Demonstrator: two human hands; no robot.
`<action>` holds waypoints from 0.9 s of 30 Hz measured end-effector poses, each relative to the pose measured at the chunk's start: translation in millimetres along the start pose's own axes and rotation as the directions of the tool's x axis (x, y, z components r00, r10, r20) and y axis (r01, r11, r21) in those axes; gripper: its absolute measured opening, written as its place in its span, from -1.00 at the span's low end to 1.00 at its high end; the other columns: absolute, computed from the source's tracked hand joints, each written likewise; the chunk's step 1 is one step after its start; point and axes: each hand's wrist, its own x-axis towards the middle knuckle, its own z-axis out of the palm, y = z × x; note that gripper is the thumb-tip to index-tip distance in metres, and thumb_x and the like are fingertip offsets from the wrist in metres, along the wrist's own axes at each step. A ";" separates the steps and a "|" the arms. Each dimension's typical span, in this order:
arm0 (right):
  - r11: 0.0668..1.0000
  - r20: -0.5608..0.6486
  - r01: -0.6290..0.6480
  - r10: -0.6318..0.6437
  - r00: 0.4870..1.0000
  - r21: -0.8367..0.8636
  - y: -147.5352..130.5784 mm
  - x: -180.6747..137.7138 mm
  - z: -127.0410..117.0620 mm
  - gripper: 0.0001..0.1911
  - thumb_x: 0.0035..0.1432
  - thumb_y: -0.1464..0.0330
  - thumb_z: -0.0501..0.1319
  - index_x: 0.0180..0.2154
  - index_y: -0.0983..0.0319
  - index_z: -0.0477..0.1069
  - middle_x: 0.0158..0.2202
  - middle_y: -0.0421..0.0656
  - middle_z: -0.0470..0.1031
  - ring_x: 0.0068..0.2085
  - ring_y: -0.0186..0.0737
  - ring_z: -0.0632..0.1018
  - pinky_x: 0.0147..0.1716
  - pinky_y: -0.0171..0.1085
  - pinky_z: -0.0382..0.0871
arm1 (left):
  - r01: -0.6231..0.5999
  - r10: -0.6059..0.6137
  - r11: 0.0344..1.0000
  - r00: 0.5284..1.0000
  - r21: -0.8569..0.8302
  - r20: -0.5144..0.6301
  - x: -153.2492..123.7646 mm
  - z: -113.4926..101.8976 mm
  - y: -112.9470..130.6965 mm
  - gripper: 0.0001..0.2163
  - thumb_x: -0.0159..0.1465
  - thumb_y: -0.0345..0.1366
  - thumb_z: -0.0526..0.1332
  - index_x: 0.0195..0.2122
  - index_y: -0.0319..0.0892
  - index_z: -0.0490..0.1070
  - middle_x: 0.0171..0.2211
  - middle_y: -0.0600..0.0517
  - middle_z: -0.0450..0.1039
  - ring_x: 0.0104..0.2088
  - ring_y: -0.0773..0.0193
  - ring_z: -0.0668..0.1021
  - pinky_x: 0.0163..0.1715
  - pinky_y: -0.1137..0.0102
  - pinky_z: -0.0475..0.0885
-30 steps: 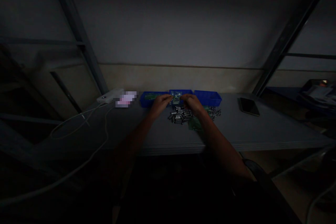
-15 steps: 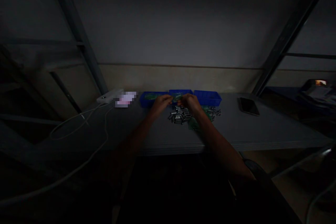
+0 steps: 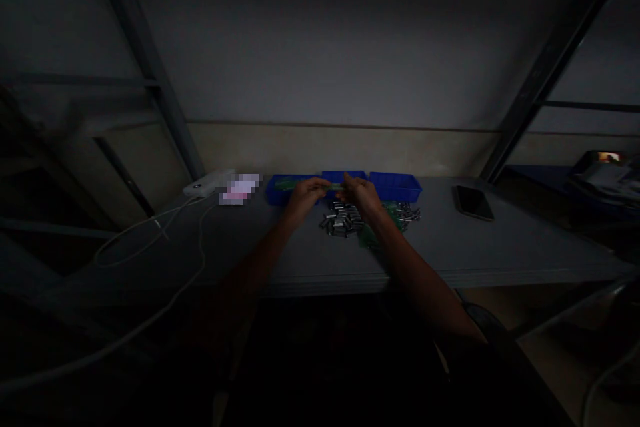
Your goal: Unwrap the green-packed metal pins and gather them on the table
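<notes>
The small plastic packet, face-on half a second ago, now shows as a thin strip at the near side of the middle blue bin, suggesting it is being turned or folded. The left hand and right hand each pinch one end, while metal pieces lie nearer the person than that bin.

Head-worn view, forward and down, over nearby tabletop
</notes>
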 end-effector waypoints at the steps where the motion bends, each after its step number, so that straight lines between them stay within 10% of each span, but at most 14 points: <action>1: 1.000 -0.012 0.008 -0.008 1.000 -0.009 1.6 0.5 0.7 -0.74 -0.01 0.20 0.25 -0.52 0.23 0.29 -0.63 -0.22 0.41 -0.57 -0.32 0.47 -0.52 -0.35 0.37 | -0.007 0.007 1.000 1.000 -0.008 0.000 0.4 -0.5 -0.7 -0.81 -0.07 -0.34 0.21 -0.39 -0.18 0.49 -0.44 0.06 0.49 -0.37 0.31 0.49 -0.32 0.42 0.35; 13: 0.995 -0.101 0.090 -0.085 0.991 0.051 9.3 8.5 3.6 -0.58 -0.22 0.35 0.31 -0.22 0.25 0.33 -0.63 -0.38 0.32 -0.54 -0.38 0.40 -0.47 -0.37 0.28 | 0.085 -0.086 0.995 0.996 -0.060 -0.020 -1.7 3.0 7.9 -0.78 -0.10 -0.34 0.16 -0.41 -0.19 0.49 -0.45 0.05 0.49 -0.38 0.30 0.48 -0.34 0.42 0.34; 27: 0.920 -0.059 0.340 -0.357 0.932 -0.192 -0.5 -0.6 3.0 -0.87 -0.17 0.37 0.25 -0.47 0.23 0.36 -0.49 -0.24 0.41 -0.39 -0.31 0.43 -0.30 -0.32 0.31 | 0.123 -0.112 0.982 0.990 0.144 -0.080 5.4 0.4 -2.1 -0.67 0.08 0.00 0.15 -0.51 -0.17 0.50 -0.44 0.00 0.50 -0.38 0.26 0.44 -0.42 0.41 0.28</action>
